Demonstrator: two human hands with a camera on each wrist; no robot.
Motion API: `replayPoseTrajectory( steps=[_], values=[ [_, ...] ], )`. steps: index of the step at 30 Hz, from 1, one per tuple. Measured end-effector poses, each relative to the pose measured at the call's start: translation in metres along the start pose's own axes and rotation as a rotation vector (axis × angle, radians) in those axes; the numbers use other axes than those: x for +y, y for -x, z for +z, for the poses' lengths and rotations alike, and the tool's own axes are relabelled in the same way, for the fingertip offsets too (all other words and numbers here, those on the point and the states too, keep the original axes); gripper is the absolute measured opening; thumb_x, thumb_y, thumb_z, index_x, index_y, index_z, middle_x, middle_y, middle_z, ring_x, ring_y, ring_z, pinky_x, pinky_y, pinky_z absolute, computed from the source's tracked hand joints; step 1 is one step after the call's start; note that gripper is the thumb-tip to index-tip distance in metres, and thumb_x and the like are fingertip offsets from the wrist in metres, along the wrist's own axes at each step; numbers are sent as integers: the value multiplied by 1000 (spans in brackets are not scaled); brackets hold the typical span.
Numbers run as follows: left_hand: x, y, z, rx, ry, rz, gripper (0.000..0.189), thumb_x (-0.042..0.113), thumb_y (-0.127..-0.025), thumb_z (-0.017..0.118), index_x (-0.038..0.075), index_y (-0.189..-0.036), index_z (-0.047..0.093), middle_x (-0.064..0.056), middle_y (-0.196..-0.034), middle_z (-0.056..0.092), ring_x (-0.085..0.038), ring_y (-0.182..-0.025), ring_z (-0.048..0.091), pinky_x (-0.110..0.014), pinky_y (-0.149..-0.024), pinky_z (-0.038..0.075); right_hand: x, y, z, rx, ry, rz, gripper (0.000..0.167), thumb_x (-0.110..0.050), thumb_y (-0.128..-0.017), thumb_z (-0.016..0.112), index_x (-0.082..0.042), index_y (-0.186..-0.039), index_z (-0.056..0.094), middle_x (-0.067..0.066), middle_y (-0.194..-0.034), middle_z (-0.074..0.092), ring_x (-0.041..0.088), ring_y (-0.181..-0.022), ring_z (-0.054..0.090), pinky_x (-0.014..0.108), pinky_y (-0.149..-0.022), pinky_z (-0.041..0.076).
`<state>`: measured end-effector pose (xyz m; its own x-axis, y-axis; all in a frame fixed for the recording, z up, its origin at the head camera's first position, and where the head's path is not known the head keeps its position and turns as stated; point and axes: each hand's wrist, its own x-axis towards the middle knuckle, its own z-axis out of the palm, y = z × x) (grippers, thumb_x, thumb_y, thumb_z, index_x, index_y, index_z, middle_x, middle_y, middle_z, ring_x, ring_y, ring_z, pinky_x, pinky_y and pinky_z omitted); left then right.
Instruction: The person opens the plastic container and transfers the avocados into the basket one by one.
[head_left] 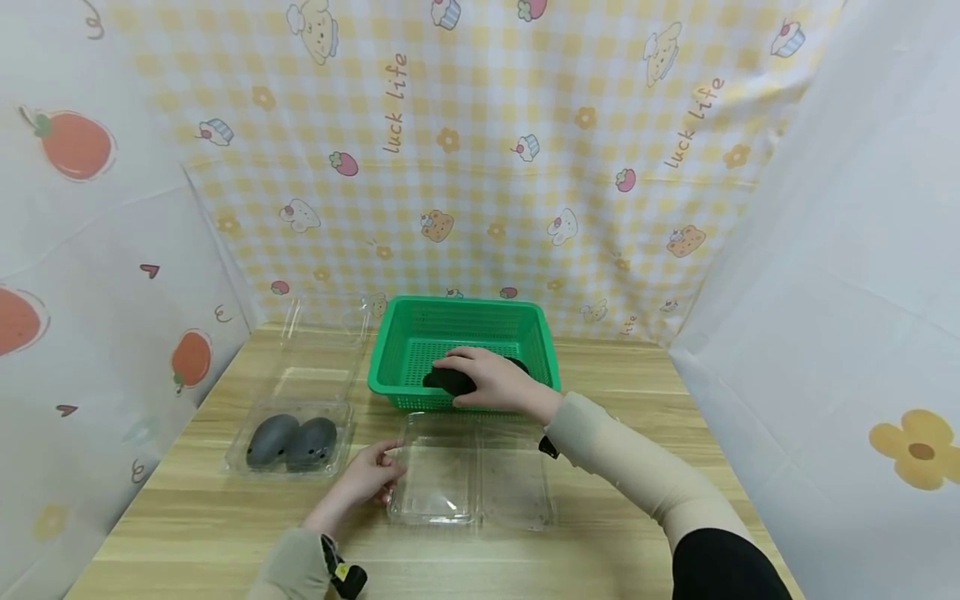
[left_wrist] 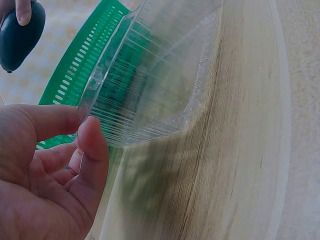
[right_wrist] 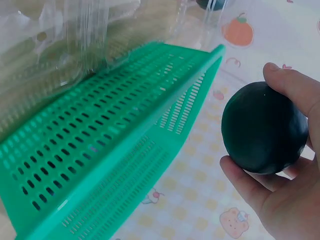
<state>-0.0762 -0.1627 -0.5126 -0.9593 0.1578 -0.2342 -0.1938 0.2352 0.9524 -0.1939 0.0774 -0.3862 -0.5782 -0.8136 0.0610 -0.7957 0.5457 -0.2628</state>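
My right hand [head_left: 498, 382] holds a dark avocado [right_wrist: 262, 130] over the front rim of the green basket [head_left: 380, 358], thumb on one side and fingers on the other. Part of another dark fruit [head_left: 519, 364] shows in the basket behind that hand. My left hand [head_left: 367, 477] pinches the left edge of a clear plastic clamshell box [head_left: 435, 479] between thumb and fingers. This box lies opened flat in front of the basket, with nothing in its two halves. In the left wrist view, the ribbed side wall of the box rises just past my fingertips.
To the left, a second clamshell box [head_left: 343, 433] stands with its lid [head_left: 318, 354] folded back. Two dark avocados [head_left: 292, 442] sit side by side in it. A patterned cloth [head_left: 480, 183] hangs behind the wooden table [head_left: 622, 550], and white sheets flank both sides.
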Motion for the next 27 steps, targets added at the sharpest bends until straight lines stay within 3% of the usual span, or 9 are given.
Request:
replayPoseTrajectory(
  steps=[11,27],
  values=[
    [1,-2,-3,-8,-9,5,54,-3,-90,59,-16,-138,36,-5,-70,53,-14,-52,50,-29,-47,47,11,-13,-9,7,-37,42,62,-28,-88,73,-24,-144,46,4,-144,43,23,-129,44,39,-100,43],
    [0,-2,0,-7,20,-8,56,-2,-90,60,-15,-139,36,-10,-74,55,-13,-51,50,-27,-46,47,27,-32,-15,-4,-7,82,63,-34,-89,71,-24,-145,45,4,-145,42,22,-131,42,38,-102,42]
  ],
)
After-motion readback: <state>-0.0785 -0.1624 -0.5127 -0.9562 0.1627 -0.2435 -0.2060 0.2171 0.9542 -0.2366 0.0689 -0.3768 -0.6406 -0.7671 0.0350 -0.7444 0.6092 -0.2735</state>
